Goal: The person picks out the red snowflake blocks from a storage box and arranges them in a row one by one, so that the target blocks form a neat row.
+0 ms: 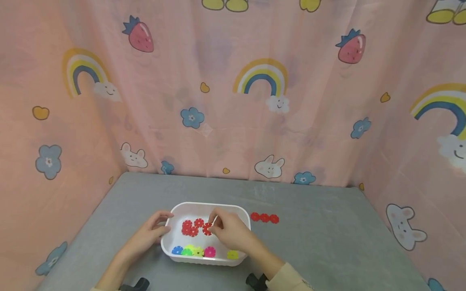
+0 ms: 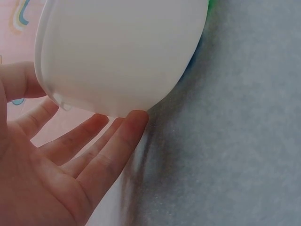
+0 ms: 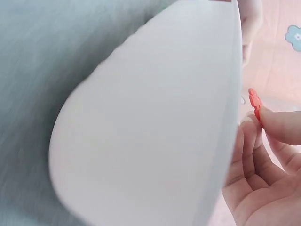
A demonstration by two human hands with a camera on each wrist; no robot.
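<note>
In the head view a white plastic tub (image 1: 204, 260) stands near the front of the table. My left hand (image 1: 149, 232) holds its left end; in the left wrist view the thumb (image 2: 21, 80) reaches over the rim while the fingers (image 2: 113, 150) lie against the outer wall. Above the tub, my right hand (image 1: 231, 230) pinches a red snowflake disc (image 3: 255, 101) between thumb and fingertips. More red snowflake discs (image 1: 187, 228) lie loose in the middle of the tub. Along its near side are blue (image 1: 177, 250), green, yellow and pink (image 1: 209, 251) discs.
Three red snowflake discs (image 1: 264, 218) lie in a row on the grey table (image 1: 327, 242), right of the tub. Black objects (image 1: 140, 285) show at the front edge below both forearms. A pink printed curtain (image 1: 225, 137) encloses the table at the back and sides.
</note>
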